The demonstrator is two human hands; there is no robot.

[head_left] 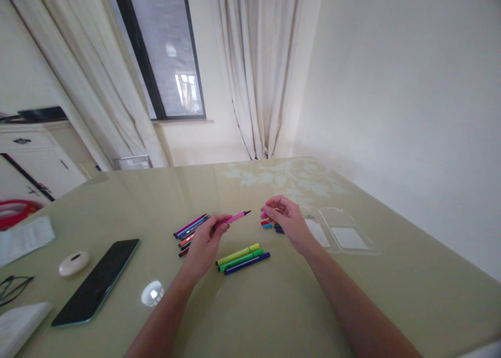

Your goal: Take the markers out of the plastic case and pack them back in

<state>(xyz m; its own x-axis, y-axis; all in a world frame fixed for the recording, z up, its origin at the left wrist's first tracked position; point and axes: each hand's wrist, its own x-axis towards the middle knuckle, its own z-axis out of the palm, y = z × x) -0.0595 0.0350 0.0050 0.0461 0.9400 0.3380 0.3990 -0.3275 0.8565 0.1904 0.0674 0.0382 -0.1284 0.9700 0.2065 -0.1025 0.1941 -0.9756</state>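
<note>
In my left hand (205, 242) is an uncapped pink marker (236, 217), its dark tip pointing right. My right hand (287, 219) pinches a small pink cap (264, 212), a short way from that tip. Below the right fingers lie several loose caps (266, 225), red and blue among them, partly hidden by the hand. Between my forearms, three capped markers lie side by side: a yellow-green one (237, 254), a green one (240, 261) and a dark blue one (247, 263). Several more markers (190, 226) lie beyond my left hand, which covers part of them.
A clear plastic case (350, 237) lies right of my right hand. On the left are a dark phone (97, 282), a pale oval case (73, 263), glasses (14, 289), a white object (21, 324) and a paper packet (27, 239). A wall (410, 112) borders the table's right side.
</note>
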